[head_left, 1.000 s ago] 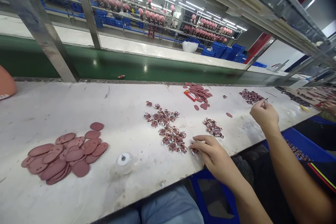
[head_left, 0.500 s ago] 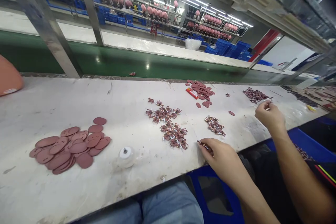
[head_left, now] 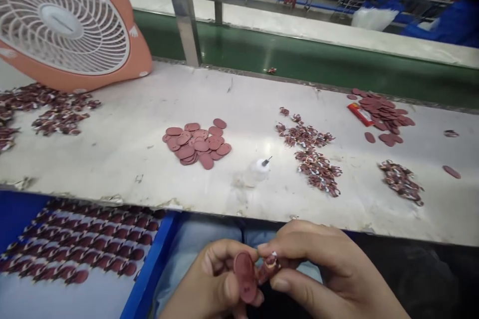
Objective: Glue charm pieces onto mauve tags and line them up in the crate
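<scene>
At the bottom centre, over my lap, my left hand (head_left: 217, 279) pinches a flat reddish-brown oval piece (head_left: 245, 276) with two small holes near its lower end. Close against its right side, my right hand (head_left: 318, 264) grips a small brown figure-like part (head_left: 270, 263) with light bits on it. The two parts meet or nearly meet between my fingertips. On the table lie a pile of oval pieces (head_left: 196, 144), a white bottle with a dark thin tip (head_left: 262, 164) and clusters of small brown parts (head_left: 318, 169).
An orange fan (head_left: 144, 55) stands at the back left, beside more small parts (head_left: 62, 114). A blue tray (head_left: 149, 269) at lower left holds rows of assembled pieces. The white table's front edge (head_left: 239, 213) runs just beyond my hands. A green belt (head_left: 299, 55) lies behind.
The view has turned left, bringing the fan and blue tray into sight. Both hands have left the table's right side and come together over my lap, with an oval piece now in my left hand.
</scene>
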The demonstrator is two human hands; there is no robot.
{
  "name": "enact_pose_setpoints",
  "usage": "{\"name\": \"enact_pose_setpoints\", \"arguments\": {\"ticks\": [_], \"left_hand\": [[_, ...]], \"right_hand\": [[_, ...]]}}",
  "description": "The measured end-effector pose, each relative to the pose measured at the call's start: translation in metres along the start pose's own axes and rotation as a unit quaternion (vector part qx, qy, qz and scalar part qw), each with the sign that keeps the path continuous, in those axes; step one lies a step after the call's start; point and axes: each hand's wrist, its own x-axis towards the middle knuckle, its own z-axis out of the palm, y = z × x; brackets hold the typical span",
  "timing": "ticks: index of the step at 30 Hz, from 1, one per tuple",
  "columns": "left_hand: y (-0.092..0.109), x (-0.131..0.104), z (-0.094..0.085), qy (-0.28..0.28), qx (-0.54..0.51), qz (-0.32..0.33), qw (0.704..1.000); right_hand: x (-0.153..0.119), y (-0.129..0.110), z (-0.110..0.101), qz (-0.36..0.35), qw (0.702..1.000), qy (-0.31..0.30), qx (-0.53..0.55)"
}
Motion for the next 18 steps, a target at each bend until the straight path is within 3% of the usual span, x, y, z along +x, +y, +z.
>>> {"name": "enact_pose_setpoints", "arguments": {"ticks": [8, 18], "left_hand": [[-0.006, 0.000, -0.009, 0.000, -0.030, 0.037, 0.999], [-0.005, 0.003, -0.010, -0.002, -0.030, 0.032, 0.999]], "right_hand": [[0.013, -0.007, 0.005, 0.004, 0.996, -0.042, -0.082], [0.019, -0.010, 0.003, -0.055, 0.980, -0.078, -0.172]]}}
